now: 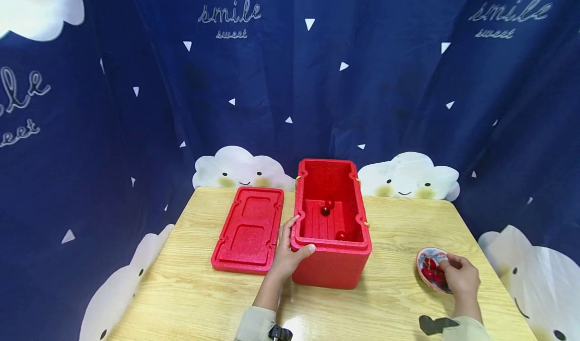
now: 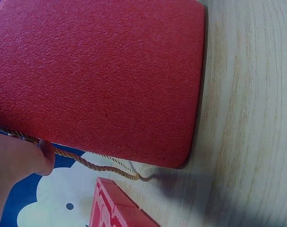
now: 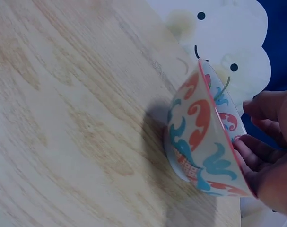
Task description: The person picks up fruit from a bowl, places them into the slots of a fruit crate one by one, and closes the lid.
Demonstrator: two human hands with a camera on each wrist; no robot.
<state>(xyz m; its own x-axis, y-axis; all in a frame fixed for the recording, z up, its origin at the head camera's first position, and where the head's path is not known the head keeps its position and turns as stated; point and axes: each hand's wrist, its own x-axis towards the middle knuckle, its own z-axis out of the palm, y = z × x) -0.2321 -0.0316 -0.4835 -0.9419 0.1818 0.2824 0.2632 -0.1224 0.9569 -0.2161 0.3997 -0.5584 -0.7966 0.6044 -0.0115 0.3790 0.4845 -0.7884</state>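
A red lidless foam box (image 1: 333,263) stands on the table with several dark red cherries (image 1: 330,203) on its floor. My left hand (image 1: 286,257) grips the box's near left corner, thumb over the front rim and fingers along the left side. In the left wrist view a gold cord (image 2: 93,165) runs beside that hand. At the right, a patterned bowl (image 3: 200,137) holds red cherries (image 1: 430,270) with stems. My right hand (image 1: 461,279) reaches over the bowl's right rim, bent fingers among the cherries; I cannot tell whether they pinch one.
A red lid (image 1: 249,230) lies flat on the wooden table (image 1: 190,300), left of the box. A dark blue curtain (image 1: 254,79) with white clouds hangs behind and along both sides of the table.
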